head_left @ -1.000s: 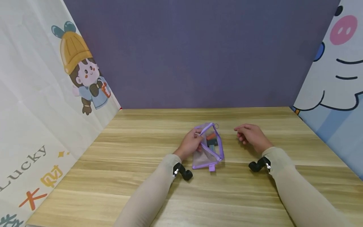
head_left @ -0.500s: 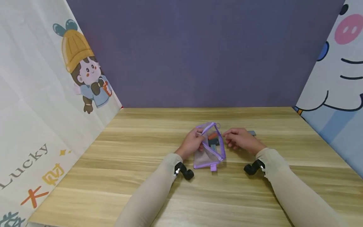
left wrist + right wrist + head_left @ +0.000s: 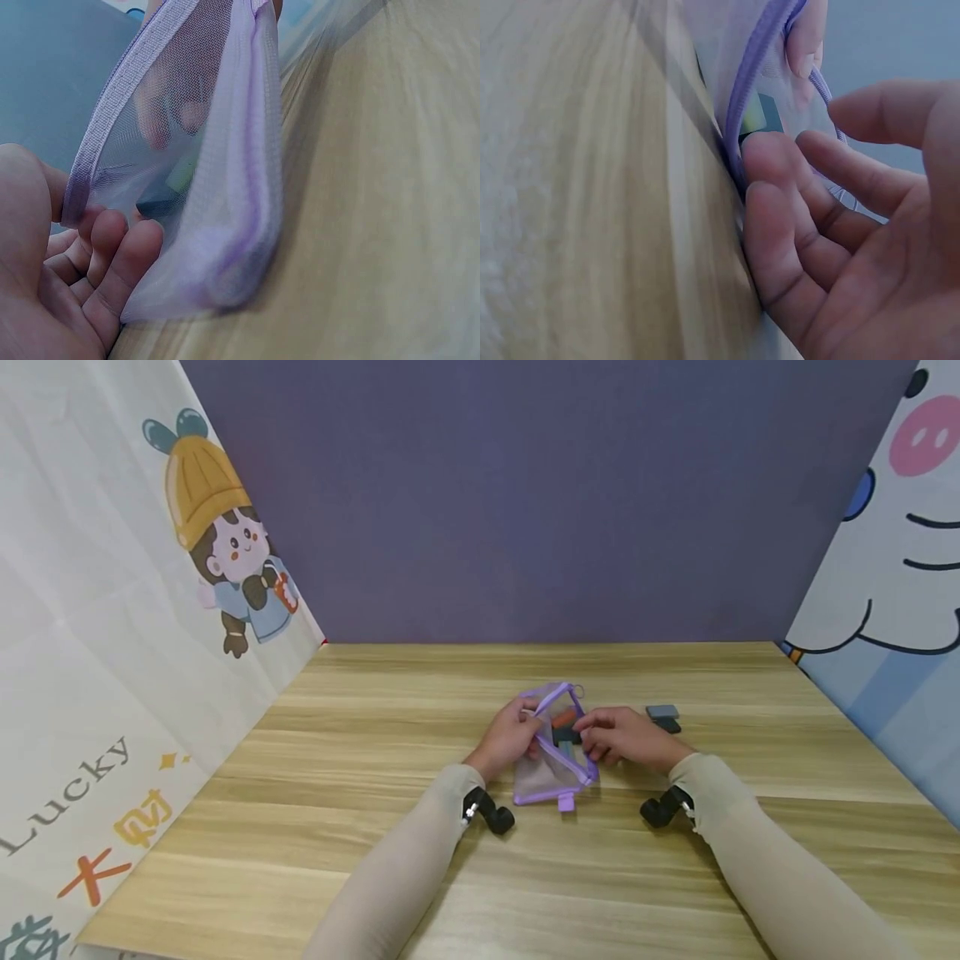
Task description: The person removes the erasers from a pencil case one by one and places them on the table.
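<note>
A purple-trimmed mesh zipper pouch (image 3: 534, 781) lies on the wooden table with its mouth spread. My left hand (image 3: 504, 739) pinches the zipper edge of that mouth between thumb and fingers. Through the opening show an orange piece (image 3: 564, 718), a dark piece (image 3: 564, 736) and a pale greenish one (image 3: 182, 174); all are small and block-like. At the right side of the mouth is my right hand (image 3: 630, 739). Its fingertips overlap the purple edge (image 3: 739, 97), thumb apart from the bent fingers, nothing between them. Part of the contents is hidden by mesh and fingers.
Just beyond my right hand, a small grey block (image 3: 662, 712) and a black one (image 3: 667, 725) lie close together on the table (image 3: 375, 727). A dark upright panel (image 3: 480, 502) stands behind it, with printed sheets (image 3: 82, 610) along the sides.
My right hand has come left to the pouch's mouth, uncovering the grey and black blocks on the table. The left hand keeps its pinch on the pouch.
</note>
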A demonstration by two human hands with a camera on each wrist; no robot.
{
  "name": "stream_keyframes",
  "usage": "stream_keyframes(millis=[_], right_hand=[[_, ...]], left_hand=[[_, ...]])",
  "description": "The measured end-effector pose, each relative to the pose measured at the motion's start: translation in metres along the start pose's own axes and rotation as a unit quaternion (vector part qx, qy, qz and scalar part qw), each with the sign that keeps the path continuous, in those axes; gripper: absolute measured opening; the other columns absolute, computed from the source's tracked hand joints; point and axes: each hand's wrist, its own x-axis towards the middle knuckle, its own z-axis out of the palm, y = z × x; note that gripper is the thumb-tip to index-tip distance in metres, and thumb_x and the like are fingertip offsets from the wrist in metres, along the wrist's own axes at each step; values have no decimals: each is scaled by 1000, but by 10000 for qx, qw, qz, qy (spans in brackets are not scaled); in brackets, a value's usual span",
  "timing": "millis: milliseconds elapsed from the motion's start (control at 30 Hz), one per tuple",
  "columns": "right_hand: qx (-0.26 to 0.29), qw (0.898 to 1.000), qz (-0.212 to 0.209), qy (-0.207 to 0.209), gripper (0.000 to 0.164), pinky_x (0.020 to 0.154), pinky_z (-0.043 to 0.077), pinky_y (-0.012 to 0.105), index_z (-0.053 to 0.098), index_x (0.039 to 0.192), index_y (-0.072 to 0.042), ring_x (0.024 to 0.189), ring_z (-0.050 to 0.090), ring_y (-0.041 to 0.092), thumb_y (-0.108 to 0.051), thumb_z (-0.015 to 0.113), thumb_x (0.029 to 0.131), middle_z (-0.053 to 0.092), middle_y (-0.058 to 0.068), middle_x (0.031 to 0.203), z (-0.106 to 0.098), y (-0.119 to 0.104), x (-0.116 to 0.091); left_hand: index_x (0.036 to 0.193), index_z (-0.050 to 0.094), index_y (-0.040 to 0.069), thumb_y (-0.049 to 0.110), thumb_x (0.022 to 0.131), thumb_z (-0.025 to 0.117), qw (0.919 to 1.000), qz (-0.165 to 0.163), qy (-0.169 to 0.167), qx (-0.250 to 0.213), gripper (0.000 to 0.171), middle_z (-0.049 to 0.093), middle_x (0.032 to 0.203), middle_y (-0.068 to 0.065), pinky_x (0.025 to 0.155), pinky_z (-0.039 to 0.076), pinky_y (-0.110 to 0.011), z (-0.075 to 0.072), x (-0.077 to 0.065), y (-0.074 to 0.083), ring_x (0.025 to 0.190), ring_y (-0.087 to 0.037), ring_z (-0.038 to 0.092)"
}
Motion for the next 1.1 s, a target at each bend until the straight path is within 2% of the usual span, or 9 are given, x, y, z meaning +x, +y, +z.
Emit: stream_keyframes(millis=[300,567,767,1100], right_hand=[[-345,9992,-130,-137,42,71,58,37,56,135,4,86,66,25,-18,58,100,70,11,96,2,0,1],[-672,9973,-273,-135,32,69,56,36,65,126,0,83,63,23,-20,59,101,68,8,92,4,3,1],[-737,9965,-375,-127,30,67,56,34,68,122,0,82,62,22,-20,59,101,68,8,91,5,0,-2],[-702,9966,-362,-237,37,64,53,34,61,132,1,80,61,23,-20,58,102,67,10,92,6,-1,-2]], left_hand=[[122,60,5,8,97,60,10000,-5,-3,87,26,56,75,-7,49,54,-29,-1,-1,2,53,-17,55],[122,60,6,8,97,59,10000,-23,-33,38,26,56,75,-6,49,54,-28,-1,-1,1,54,-16,56],[121,60,7,8,97,60,10000,-40,-30,-3,25,55,75,-6,48,54,-27,0,-1,1,54,-16,55],[122,60,7,7,96,59,10000,-35,-12,6,26,54,73,-6,48,53,-27,1,0,0,53,-17,55]])
